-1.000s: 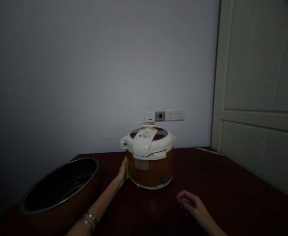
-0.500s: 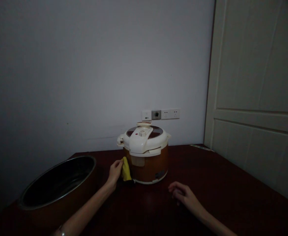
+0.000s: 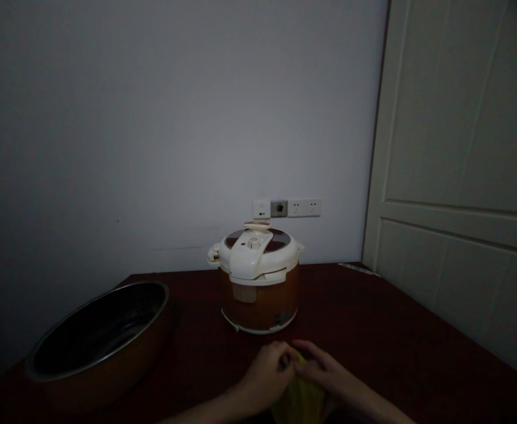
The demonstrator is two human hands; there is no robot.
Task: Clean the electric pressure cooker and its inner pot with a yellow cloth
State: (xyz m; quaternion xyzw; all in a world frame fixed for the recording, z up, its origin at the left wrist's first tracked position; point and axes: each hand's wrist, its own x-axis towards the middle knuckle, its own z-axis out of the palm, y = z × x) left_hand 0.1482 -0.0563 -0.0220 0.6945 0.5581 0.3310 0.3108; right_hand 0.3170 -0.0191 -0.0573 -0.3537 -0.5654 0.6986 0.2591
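A yellow cloth (image 3: 300,397) hangs between my two hands, low in front of me near the table's front. My left hand (image 3: 269,374) has its fingers curled closed on the cloth's upper edge. From the other side my right hand (image 3: 324,371) pinches the same cloth, its fingertips close to those of the left. Beyond them stands an electric pressure cooker (image 3: 261,294), brown-orange with a white lid (image 3: 243,259) closed on top. Neither hand touches the cooker.
A large dark-lined basin (image 3: 103,353) with a brown outside stands at the left. The dark red table (image 3: 373,330) meets a pale wall (image 3: 174,147) with sockets (image 3: 305,207). A thin strip (image 3: 358,269) lies at the back right, beside a panelled door (image 3: 453,247).
My left hand has brought the yellow cloth from the cooker's left side toward me and to the right. My right hand has come in and taken hold of it too.
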